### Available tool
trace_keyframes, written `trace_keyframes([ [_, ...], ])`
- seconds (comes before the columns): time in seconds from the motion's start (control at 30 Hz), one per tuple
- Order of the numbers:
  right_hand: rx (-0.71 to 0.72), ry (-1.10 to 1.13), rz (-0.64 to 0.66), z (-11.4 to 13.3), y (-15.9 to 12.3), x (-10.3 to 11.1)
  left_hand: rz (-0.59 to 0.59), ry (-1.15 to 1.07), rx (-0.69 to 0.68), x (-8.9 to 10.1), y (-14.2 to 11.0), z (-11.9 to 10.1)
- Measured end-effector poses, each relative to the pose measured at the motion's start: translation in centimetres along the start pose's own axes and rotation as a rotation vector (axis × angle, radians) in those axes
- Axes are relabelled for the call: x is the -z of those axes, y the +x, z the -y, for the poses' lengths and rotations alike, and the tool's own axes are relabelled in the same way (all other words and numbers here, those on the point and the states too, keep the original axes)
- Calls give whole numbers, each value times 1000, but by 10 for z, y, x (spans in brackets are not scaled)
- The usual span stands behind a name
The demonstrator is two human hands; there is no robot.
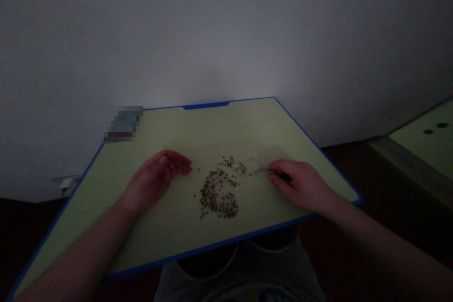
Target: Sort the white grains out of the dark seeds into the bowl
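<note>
A loose pile of small dark and pale grains (219, 196) lies on the board tabletop between my hands. My left hand (157, 177) rests on its side left of the pile, cupped, its fingers half curled and apart from the grains; nothing shows in it. To the right, my right hand (295, 179) pinches a pair of thin tweezers (262, 170) with curved tips pointing left, just short of a smaller patch of mixed grains (236, 166). A faint group of pale grains (260, 156) sits just beyond the tips.
The pale green tabletop (198, 130) has a blue edge and stands against a grey wall (212, 33). A pixelated flat object (123, 123) lies at its far left corner. A white plug (67, 183) is on the wall at left. My legs are under the near edge.
</note>
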State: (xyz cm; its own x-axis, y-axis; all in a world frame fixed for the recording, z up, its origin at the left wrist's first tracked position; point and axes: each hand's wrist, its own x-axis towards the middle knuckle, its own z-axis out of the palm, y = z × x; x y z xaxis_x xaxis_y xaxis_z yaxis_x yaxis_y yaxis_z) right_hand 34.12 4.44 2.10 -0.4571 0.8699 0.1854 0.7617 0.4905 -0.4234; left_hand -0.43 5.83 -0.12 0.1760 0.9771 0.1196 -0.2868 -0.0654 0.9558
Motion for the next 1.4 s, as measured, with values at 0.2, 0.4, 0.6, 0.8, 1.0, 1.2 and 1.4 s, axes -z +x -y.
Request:
trace_keyframes([
  [0.2, 1, 11, 2, -3, 0, 0, -26, -4, 15, -1, 2, 0],
  [0.4, 110, 21, 55, -1, 0, 2, -32, -16, 19, -1, 1, -1],
  [0.6, 60, 43, -11, 0, 0, 1, -26, -12, 30, -2, 1, -2],
  [0.8, -13, 42, -22, 4, 2, -4, -13, -7, 18, 1, 1, 1],
  [1.0, -19, 101, -39, 22, -9, -8, 5, 8, 14, 2, 1, 1],
  [1.2, -95, 62, -54, 11, -1, -15, 15, 29, -8, 3, 0, 1],
  [1.4, -124, 105, -133, 6, 16, -1, 16, 2, 10, 4, 2, 3],
])
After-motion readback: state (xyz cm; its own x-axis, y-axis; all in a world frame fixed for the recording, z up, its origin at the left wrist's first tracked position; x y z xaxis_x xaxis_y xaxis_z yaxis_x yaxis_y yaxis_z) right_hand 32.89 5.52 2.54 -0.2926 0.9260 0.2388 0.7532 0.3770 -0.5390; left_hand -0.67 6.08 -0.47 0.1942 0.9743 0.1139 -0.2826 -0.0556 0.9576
